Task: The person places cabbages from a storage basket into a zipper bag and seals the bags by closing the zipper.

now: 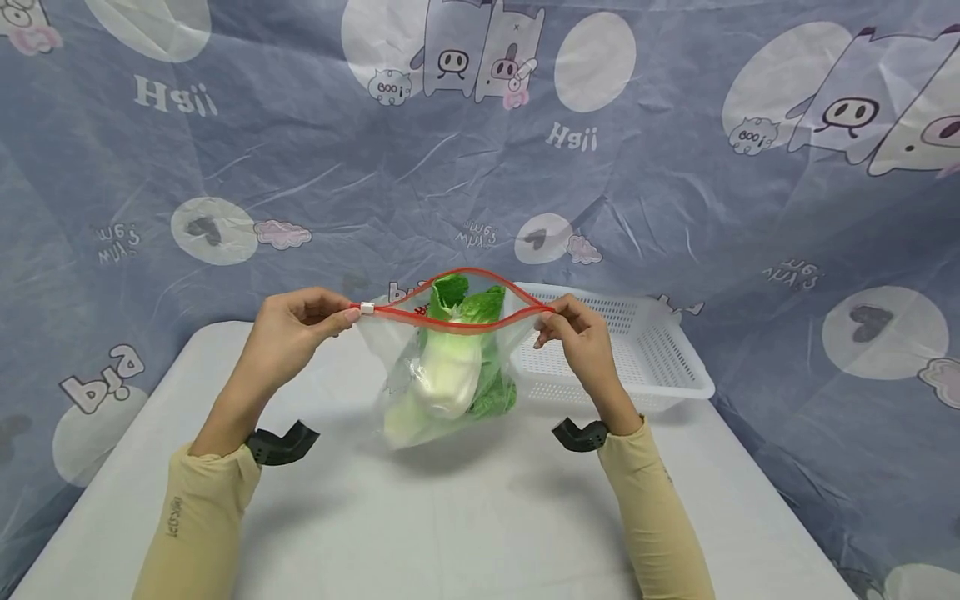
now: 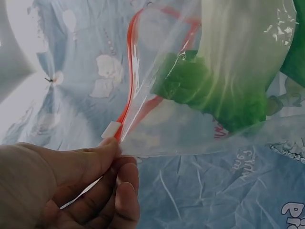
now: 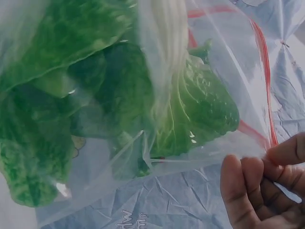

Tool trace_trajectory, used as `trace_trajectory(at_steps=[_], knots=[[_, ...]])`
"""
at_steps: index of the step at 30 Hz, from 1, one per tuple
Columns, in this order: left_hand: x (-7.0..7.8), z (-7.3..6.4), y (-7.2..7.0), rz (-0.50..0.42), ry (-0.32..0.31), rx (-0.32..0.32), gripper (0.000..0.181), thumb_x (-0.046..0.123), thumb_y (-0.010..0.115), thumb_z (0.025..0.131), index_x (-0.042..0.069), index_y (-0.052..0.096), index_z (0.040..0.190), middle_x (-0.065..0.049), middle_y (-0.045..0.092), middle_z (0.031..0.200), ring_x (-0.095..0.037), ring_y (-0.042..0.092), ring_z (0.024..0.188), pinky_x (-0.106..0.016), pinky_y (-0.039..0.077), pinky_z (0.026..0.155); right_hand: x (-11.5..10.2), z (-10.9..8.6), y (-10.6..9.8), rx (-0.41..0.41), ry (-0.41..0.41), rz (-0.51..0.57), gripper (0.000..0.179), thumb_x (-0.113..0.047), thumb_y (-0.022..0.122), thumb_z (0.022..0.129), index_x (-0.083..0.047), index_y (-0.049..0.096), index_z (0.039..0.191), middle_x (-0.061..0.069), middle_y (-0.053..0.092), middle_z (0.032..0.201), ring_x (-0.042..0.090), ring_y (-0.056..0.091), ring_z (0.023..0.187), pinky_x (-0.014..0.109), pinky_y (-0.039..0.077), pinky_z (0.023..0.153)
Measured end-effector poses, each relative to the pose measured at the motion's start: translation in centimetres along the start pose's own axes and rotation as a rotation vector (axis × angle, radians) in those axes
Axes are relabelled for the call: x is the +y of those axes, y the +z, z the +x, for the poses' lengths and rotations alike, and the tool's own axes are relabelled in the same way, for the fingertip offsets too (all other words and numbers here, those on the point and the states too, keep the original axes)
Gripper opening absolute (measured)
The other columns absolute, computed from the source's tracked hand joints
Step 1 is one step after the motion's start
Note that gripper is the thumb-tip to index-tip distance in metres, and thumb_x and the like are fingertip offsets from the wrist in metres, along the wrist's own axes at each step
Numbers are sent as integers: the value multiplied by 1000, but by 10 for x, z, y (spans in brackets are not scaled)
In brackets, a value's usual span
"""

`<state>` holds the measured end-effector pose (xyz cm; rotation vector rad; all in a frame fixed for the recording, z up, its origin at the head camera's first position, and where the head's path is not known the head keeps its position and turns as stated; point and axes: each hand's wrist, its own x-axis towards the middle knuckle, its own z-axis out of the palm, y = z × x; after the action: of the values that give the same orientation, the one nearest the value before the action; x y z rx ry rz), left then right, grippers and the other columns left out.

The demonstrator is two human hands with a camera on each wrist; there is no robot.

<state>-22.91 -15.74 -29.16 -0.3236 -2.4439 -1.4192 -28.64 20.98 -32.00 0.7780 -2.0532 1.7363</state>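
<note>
A clear zip bag [image 1: 401, 417] with a red zip edge hangs between both hands, its mouth spread apart in the middle. Inside it are leafy greens [image 1: 450, 367] with thick white stalks, seen through the plastic. My left hand [image 1: 296, 329] pinches the left end of the zip between thumb and forefinger, right beside the white slider [image 1: 367, 308]. At the other end, my right hand [image 1: 581, 337] pinches the red edge's corner. Close up in the left wrist view, the slider [image 2: 111, 130] sits just above the thumb tip. Green leaves [image 3: 200, 109] fill much of the right wrist view.
Behind the bag, toward the right, a white perforated plastic basket [image 1: 693, 362] stands on the white table [image 1: 450, 533]. A blue-grey cartoon-print cloth [image 1: 375, 175] hangs behind the table and along its sides. Black wrist mounts [image 1: 283, 443] sit at both cuffs.
</note>
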Motion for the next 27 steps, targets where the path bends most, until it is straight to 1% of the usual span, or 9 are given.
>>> trace_trajectory(at_steps=[2, 5, 8, 13, 16, 18, 21, 25, 27], knots=[[0, 0, 3, 1, 30, -6, 29, 43, 69, 87, 16, 72, 97, -4, 70, 91, -15, 64, 78, -26, 48, 69, 0, 0, 0, -22, -4, -4, 16, -3, 52, 97, 11, 58, 93, 11, 64, 80, 17, 64, 63, 34, 58, 63], [1, 1, 11, 18, 73, -30, 25, 42, 69, 88, 18, 72, 94, 0, 70, 92, -16, 63, 77, -26, 46, 66, 2, -1, 4, -51, -10, -19, 15, -3, 53, 97, 10, 59, 93, 21, 62, 83, 19, 65, 64, 38, 58, 64], [2, 2, 19, 26, 93, -52, 20, 40, 69, 88, 21, 72, 92, 2, 70, 92, -16, 63, 77, -28, 47, 67, 4, 0, 7, -70, -5, -33, 15, -5, 55, 97, 9, 60, 92, 27, 60, 84, 21, 64, 64, 41, 58, 65], [4, 2, 27, 3, 95, -88, 17, 37, 70, 88, 21, 71, 92, -1, 71, 90, -16, 64, 74, -29, 47, 65, 5, 1, 6, -112, 31, -45, 17, -9, 57, 96, 7, 60, 94, 24, 60, 86, 25, 65, 68, 42, 58, 68], [6, 1, 33, -20, 103, -102, 15, 35, 71, 88, 21, 71, 92, -1, 71, 90, -16, 63, 73, -29, 47, 63, 5, 1, 2, -139, 80, -81, 19, -13, 59, 96, 6, 61, 95, 22, 62, 88, 27, 66, 72, 41, 58, 73], [7, 1, 39, -35, 126, -108, 14, 34, 71, 88, 21, 71, 93, 2, 70, 90, -15, 63, 74, -28, 48, 64, 3, 2, -1, -154, 121, -123, 17, -13, 60, 96, 4, 62, 95, 20, 64, 89, 28, 66, 76, 43, 56, 77], [7, 0, 46, -59, 168, -120, 15, 32, 72, 87, 21, 72, 99, 7, 70, 92, -13, 65, 76, -27, 50, 67, 1, 2, -4, -182, 175, -191, 12, -10, 59, 96, 2, 63, 94, 21, 66, 92, 32, 66, 81, 44, 54, 82], [5, 0, 51, -99, 210, -126, 17, 32, 71, 88, 24, 73, 102, 7, 71, 94, -13, 66, 80, -26, 51, 70, -11, -1, -7, -212, 197, -233, 11, -4, 56, 95, 5, 63, 94, 26, 65, 96, 41, 64, 86, 44, 54, 84], [4, 0, 53, -110, 220, -119, 14, 32, 70, 88, 25, 74, 99, 6, 71, 94, -13, 65, 81, -27, 50, 70, -18, -2, -7, -223, 194, -240, 13, -2, 56, 95, 8, 63, 95, 28, 64, 97, 42, 64, 87, 43, 54, 84]])
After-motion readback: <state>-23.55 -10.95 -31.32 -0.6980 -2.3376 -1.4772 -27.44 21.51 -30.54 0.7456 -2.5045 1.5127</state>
